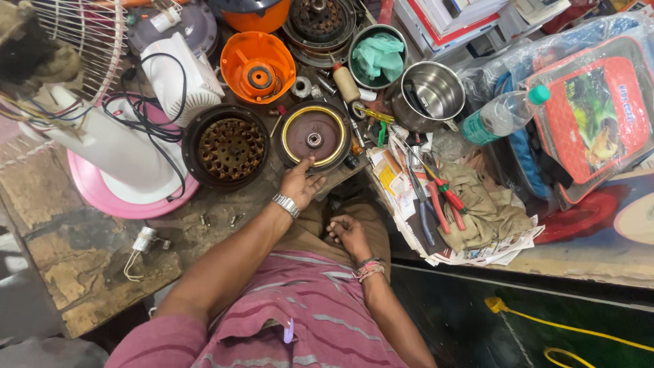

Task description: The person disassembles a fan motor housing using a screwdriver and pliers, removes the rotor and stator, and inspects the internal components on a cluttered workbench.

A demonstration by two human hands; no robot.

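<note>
Striped shirt (300, 307) nearest | left hand (300, 182) grip touched brown disc (314, 136), not closed | right hand (349, 234) empty, loose | risk: disc could slip off tabletop (82, 259) edge.

The left hand (300, 182) reaches forward on a nearly straight bare arm, fingers spread and slightly bent, a metal watch band at the wrist. The right hand (349, 234) hangs back near the body, loosely curled and empty, thread bands round its wrist.

Fan-repair workshop; motor parts (231, 147), pliers (446, 197), cluttered workbench (82, 252)
</note>
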